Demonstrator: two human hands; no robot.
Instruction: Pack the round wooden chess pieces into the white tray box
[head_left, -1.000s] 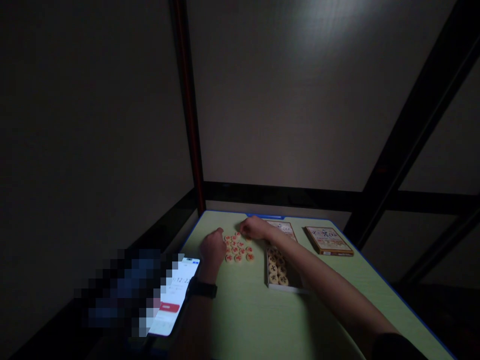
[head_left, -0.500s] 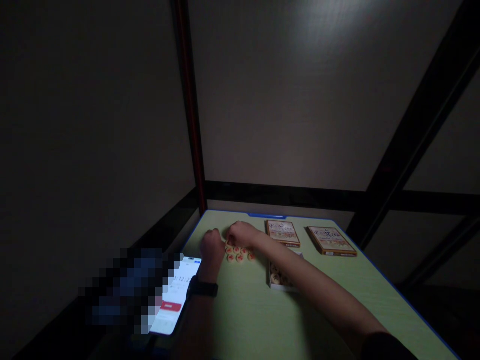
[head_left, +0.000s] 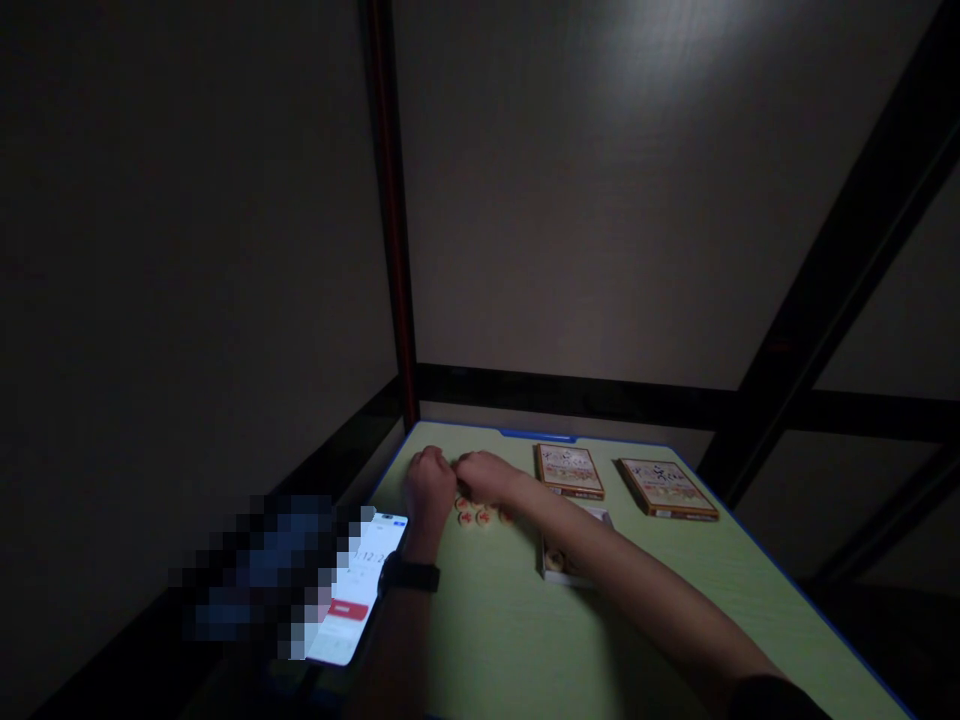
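Note:
Several round wooden xiangqi pieces with red characters (head_left: 482, 518) lie grouped on the green table (head_left: 510, 640). My left hand (head_left: 432, 488), with a dark band at its wrist, is curled closed at the left of the group. My right hand (head_left: 484, 477) reaches across from the right, its fingers bent together over the far side of the pieces and close to my left hand. What either hand holds, if anything, is hidden. Below my right forearm, an open box (head_left: 564, 577) contains more round pieces, partly covered by the arm.
Two flat printed boxes lie on the table's far right part, one nearer the middle (head_left: 570, 470) and another near the right edge (head_left: 667, 487). A lit phone (head_left: 352, 590) is left of my left wrist. Dark-framed wall panels (head_left: 570, 220) rise behind the table.
My left hand has shifted slightly up and right, closing the gap to my right hand. My right forearm covers more of the open box. The view has turned a little.

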